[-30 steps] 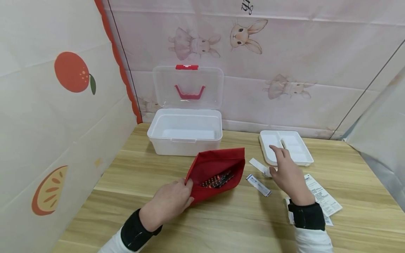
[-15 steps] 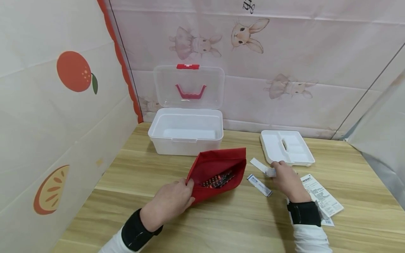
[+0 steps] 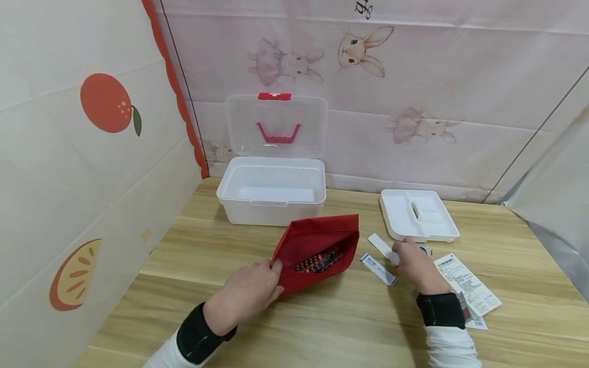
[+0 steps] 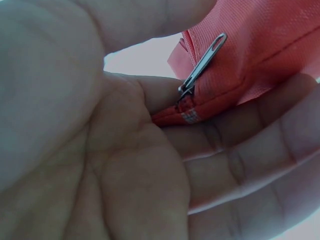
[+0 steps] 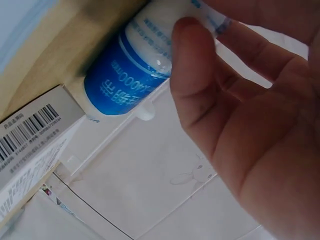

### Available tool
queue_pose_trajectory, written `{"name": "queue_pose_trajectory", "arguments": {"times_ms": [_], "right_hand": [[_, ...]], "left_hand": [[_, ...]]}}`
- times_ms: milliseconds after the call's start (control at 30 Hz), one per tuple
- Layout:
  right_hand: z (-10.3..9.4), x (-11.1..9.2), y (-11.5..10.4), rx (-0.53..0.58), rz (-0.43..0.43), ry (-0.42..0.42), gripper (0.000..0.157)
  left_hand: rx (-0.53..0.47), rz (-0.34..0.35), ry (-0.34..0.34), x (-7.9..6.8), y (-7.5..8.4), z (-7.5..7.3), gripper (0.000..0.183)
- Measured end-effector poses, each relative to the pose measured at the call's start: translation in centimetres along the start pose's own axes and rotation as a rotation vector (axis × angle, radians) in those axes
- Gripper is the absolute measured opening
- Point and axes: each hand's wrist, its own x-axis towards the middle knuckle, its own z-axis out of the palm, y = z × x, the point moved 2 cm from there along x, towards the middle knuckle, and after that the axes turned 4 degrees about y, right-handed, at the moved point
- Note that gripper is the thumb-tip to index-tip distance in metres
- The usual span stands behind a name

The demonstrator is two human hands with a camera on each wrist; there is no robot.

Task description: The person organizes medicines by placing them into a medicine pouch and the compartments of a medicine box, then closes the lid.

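Red pouch (image 3: 317, 250) is gaping on the bench (image 3: 322, 332) before the box (image 3: 273, 210), your left hand (image 3: 246, 294) pinching its corner. Left wrist: a zipper pull (image 4: 204, 62) is showing by your fingers (image 4: 235, 167). Right wrist: your right hand (image 5: 250, 120) is gripping a blue-and-white roll (image 5: 130, 72), fingers bent.

Red pouch (image 3: 317, 228), blue-and-white packet (image 5: 124, 77); white tray (image 3: 398, 224)

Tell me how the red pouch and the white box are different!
The red pouch is smaller; the white box is bigger.
The pouch opens along a zipper; the box has a see-through lid standing up behind it.
The left hand grips the pouch's edge, but the box stands on the table with no hand on it.
Both are open.
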Motion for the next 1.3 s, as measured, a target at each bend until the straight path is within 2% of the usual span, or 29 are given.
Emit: {"name": "queue_pose_trajectory", "arguments": {"times_ms": [200, 300, 433, 567, 833, 933, 1000, 1067, 1133, 1200, 1300], "right_hand": [[0.1, -0.1, 0.1, -0.031, 0.007, 0.012, 0.025], [-0.2, -0.2, 0.0, -0.049, 0.018, 0.018, 0.021], [-1.6, -0.6, -0.9, -0.05, 0.038, 0.044, 0.021], [-3.4, -1.2, -2.6, -0.011, 0.016, 0.11, 0.031], [-6.1, -3.0, -6.4, 0.093, -0.172, 0.384, 0.036], [-6.5, -3.6, -7.6, 0.229, -0.259, 0.475, 0.038], [-6.5, -3.7, -8.3, 0.347, -0.347, 0.518, 0.039], [-6.0, -3.5, -9.0, 0.466, -0.43, 0.504, 0.041], [-5.3, -3.2, -9.6, 0.538, -0.492, 0.454, 0.041], [-4.4, -2.8, -10.1, 0.537, -0.524, 0.395, 0.039], [-3.1, -2.2, -10.6, 0.476, -0.51, 0.322, 0.038]], "left_hand": [[-0.013, -0.002, -0.009, 0.0, -0.1, 0.0, 0.047], [-0.018, -0.002, -0.014, 0.1, -0.1, 0.0, 0.049], [-0.031, 0.004, -0.021, 0.1, -0.1, -0.1, 0.05], [-0.038, 0.012, -0.03, 0.1, -0.1, -0.1, 0.051], [-0.04, 0.039, -0.028, 0.3, -0.1, -0.1, 0.049], [-0.049, 0.053, -0.022, 0.4, -0.1, 0.0, 0.049], [-0.058, 0.064, -0.023, 0.5, -0.1, 0.0, 0.048], [-0.065, 0.075, -0.026, 0.6, -0.2, 0.0, 0.047], [-0.071, 0.085, -0.028, 0.7, -0.2, 0.0, 0.045], [-0.076, 0.098, -0.027, 0.8, -0.2, 0.0, 0.044], [-0.085, 0.122, -0.019, 0.9, -0.1, 0.0, 0.042]]}}
